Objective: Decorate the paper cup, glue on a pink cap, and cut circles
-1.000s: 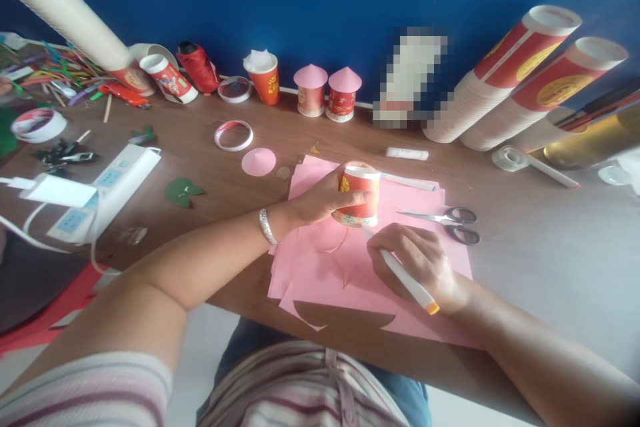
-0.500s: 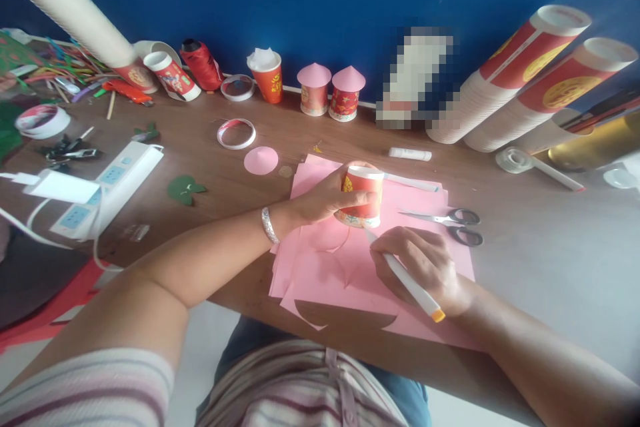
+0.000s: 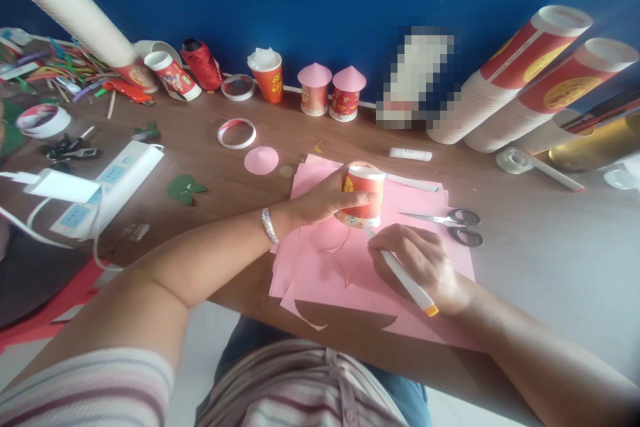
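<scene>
Table: left hand clasps cup, right hand marker.

Single head-mounted view, directed forward and steeply down at close range over the desk, both forearms entering from below.

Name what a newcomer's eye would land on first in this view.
Probably the red paper cup in the left hand, held over pink paper sheets, with the right hand angling a white marker toward its lower rim. Next, two small cups with pink cone tops standing against the blue wall, and the tall leaning cup stacks at the right.
</scene>
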Demonstrator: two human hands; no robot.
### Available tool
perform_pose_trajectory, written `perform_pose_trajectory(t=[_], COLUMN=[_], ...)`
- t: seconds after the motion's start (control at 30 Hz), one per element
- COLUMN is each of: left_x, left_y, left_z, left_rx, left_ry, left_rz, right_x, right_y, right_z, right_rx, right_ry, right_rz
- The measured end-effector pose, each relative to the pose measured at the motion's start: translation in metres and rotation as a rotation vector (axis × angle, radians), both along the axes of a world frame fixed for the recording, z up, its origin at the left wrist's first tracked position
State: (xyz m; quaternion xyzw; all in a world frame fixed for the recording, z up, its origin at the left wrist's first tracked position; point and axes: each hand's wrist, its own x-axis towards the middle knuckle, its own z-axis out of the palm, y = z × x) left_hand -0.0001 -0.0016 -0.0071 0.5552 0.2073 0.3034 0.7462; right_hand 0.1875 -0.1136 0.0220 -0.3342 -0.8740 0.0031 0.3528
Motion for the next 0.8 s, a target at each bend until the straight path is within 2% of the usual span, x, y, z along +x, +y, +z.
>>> perform_pose_trajectory(t=[0.37, 0.8], left_x=[-0.0007, -0.0005], left_y=[-0.0019, 0.0004], left_z=[0.0076, 0.0002], left_rx=[0.019, -0.002], left_ry=[0.006, -0.036], left_rz=[-0.029, -0.043], right_x=[0.0004, 0.0008], right_y=[0.0012, 0.0001], right_z=[0.0015, 0.0015], right_rx=[-0.002, -0.020], right_ry=[0.001, -0.002], right_rz=[0.011, 0.004])
